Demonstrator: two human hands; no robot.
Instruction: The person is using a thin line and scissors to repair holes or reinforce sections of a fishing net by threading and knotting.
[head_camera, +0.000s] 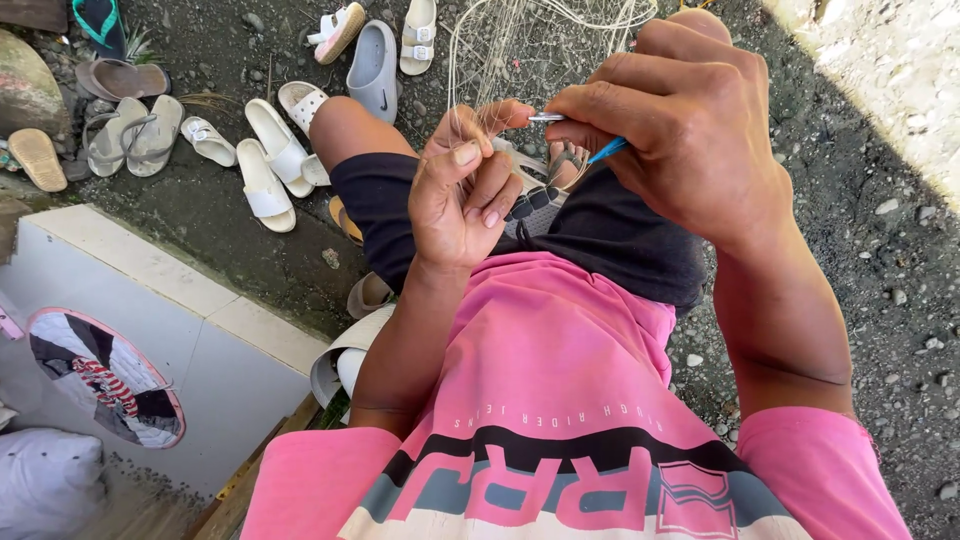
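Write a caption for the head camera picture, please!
Left hand pinches fishing net; right hand grips blue netting needle, sandals on gravel.

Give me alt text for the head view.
Seated person's left hand pinches pale net threads while the right hand works a blue-handled tool into them. Sandals lie scattered on dark gravel beyond the knees.

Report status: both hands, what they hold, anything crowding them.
Left hand pinching pale net strands. Right hand gripping blue-handled tool, tip at the strands. Sandals scattered on gravel beyond, clear of hands.
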